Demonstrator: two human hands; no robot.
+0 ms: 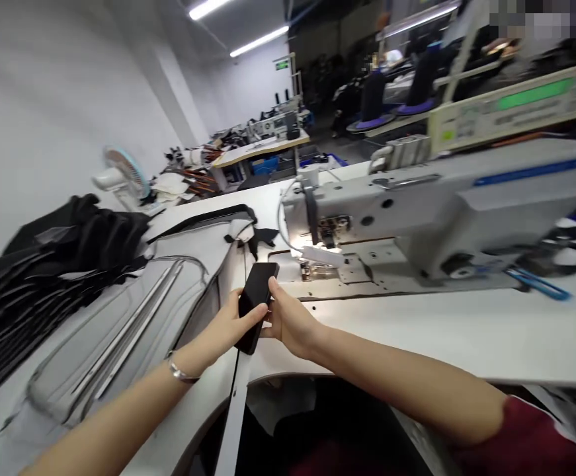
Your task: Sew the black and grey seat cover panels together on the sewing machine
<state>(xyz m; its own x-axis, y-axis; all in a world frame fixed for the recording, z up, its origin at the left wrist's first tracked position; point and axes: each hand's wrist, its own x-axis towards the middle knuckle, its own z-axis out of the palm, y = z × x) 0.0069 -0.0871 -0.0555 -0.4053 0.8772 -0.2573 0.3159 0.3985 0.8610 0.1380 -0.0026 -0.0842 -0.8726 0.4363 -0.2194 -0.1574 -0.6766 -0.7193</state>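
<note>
A black smartphone (256, 301), its screen dark, is held tilted between my two hands over the front of the white sewing table. My left hand (228, 322) grips its left side, with the thumb lying across the lower screen. On the right edge, my right hand (290, 320) is closed around the phone, thumb near the upper corner; its other fingers are partly hidden behind. Just beyond the phone stands an industrial sewing machine (416, 205) with its needle area lit. To the left lies a grey sewn panel (133, 324) with black edging and long pale strips.
Stacked black fabric pieces (34, 284) cover the far left. Blue-handled snips (538, 283) lie right of the machine. A control panel (520, 102) and thread cones (373, 99) stand behind it. A fan (123, 173) and another worktable (260, 149) are farther back.
</note>
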